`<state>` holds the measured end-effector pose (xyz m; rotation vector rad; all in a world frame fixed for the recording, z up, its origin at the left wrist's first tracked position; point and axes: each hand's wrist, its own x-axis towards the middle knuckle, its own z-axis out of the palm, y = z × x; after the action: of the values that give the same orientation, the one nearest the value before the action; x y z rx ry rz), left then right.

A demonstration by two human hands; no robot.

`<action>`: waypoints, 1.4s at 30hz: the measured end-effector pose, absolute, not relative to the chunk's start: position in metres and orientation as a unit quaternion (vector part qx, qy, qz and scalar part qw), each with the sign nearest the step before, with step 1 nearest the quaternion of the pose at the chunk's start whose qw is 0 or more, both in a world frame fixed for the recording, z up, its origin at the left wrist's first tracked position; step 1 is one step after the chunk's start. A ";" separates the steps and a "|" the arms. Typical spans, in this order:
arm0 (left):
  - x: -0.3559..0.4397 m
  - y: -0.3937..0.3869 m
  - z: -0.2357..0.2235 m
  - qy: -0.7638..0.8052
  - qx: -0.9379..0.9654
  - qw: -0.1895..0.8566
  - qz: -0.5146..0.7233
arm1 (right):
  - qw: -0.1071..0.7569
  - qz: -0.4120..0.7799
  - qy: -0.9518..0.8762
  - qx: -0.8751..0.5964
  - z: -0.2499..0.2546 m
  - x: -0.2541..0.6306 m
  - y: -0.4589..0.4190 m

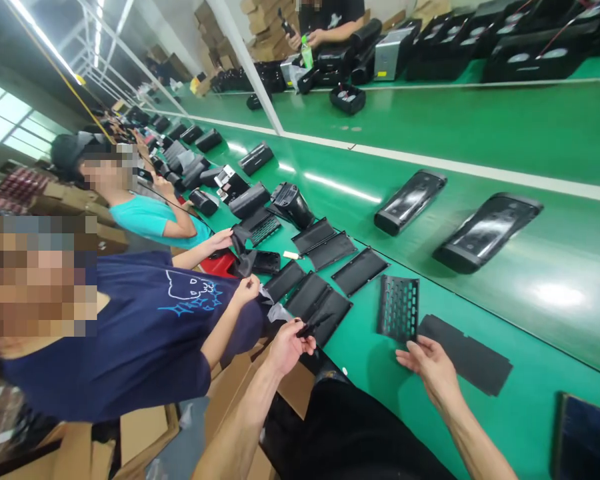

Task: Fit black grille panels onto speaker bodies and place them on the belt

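Observation:
My left hand (289, 348) is closed, thumb against fingers, on a thin black object (307, 329) whose kind I cannot make out. Just beyond it lie flat black panels (314, 303) on the green table. My right hand (433, 370) pinches the lower edge of a black perforated grille panel (399, 310) and holds it tilted up above the tabletop. Beside that hand, a flat black sheet (465, 353) with notched corners lies on the table, partly hidden by the grille.
Two glossy black speaker housings (487, 230) rest on the green surface ahead. A co-worker in a dark blue shirt (130, 333) handles dark pieces at my left. Cardboard boxes (235, 393) stand below. A dark flat object (587, 433) lies at the right edge.

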<state>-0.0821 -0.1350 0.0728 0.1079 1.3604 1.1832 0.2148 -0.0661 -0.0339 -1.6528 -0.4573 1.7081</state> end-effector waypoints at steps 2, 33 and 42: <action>-0.085 -0.142 0.071 0.587 0.028 0.607 0.535 | 0.333 0.630 -0.220 -0.667 -0.034 0.222 -0.074; -0.015 -0.120 0.077 0.589 0.199 0.692 0.368 | 0.343 0.776 -0.086 -0.522 0.044 0.196 -0.093; -0.019 -0.126 0.068 0.642 0.241 0.634 0.358 | 0.356 0.777 -0.057 -0.516 0.045 0.198 -0.090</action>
<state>-0.0188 -0.1259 0.0676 0.5516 1.4673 0.8176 0.1983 -0.0896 0.0451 -1.3333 -0.1473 2.0055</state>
